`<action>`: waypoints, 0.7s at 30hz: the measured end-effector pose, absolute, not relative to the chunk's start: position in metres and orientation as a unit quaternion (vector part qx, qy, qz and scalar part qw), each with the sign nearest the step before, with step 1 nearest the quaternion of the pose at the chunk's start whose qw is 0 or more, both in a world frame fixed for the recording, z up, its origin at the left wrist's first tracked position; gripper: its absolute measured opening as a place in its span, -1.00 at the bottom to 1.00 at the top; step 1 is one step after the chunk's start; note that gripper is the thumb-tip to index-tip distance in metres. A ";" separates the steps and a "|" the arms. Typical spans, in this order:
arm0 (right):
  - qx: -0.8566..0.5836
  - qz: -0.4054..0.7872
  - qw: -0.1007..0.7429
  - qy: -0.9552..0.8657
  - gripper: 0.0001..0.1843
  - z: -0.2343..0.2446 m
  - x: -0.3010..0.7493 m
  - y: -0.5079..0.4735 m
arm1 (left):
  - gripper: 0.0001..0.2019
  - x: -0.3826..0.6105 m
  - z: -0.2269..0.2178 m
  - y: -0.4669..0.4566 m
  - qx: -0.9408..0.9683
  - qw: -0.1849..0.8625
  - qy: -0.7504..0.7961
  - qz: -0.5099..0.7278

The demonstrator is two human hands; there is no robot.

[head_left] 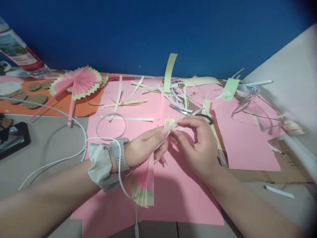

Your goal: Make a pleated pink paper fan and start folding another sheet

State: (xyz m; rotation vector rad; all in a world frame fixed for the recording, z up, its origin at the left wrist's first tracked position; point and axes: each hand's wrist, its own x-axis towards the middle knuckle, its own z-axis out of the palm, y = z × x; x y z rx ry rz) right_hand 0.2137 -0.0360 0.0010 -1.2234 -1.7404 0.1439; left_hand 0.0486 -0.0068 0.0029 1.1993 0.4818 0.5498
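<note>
A pleated paper fan (143,193), pink with green and pale yellow edges, is held around its middle by my left hand (146,145), whose fingers are closed on it. One pleated end shows below this hand and the other just above the thumb. My right hand (198,142) is closed in a pinch beside the upper end, touching a thin white strand that I cannot make out clearly. Beneath both hands lies pink paper (168,198). A white cable (121,165) crosses over my left wrist, which wears a grey watch (119,153) and a pale scrunchie (100,163).
An opened pink paper fan (79,81) rests on orange paper (94,105) at the back left, near a tilted bottle (22,49). Behind my hands are paper strips (133,119) and scissors (205,117). Eyeglasses (262,105) lie right; a black phone-like object (15,138) lies left.
</note>
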 end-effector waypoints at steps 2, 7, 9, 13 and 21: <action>-0.501 0.058 0.481 -0.717 -0.82 0.001 0.213 -0.036 | -0.64 0.049 0.003 -0.007 0.552 0.762 0.226 0.251; -0.501 0.064 0.476 -0.720 -0.85 0.002 0.214 -0.035 | -0.65 0.049 0.003 -0.006 0.540 0.771 0.228 0.250; -0.495 0.063 0.472 -0.727 -0.86 0.002 0.214 -0.035 | -0.55 0.049 0.003 -0.005 0.534 0.774 0.232 0.247; -0.472 0.014 0.442 -0.762 -0.85 0.003 0.214 -0.036 | -0.42 0.050 0.001 -0.002 0.526 0.781 0.247 0.227; -0.419 -0.126 0.390 -0.810 -0.83 0.004 0.219 -0.043 | -0.36 0.051 0.007 -0.001 0.522 0.782 0.281 0.191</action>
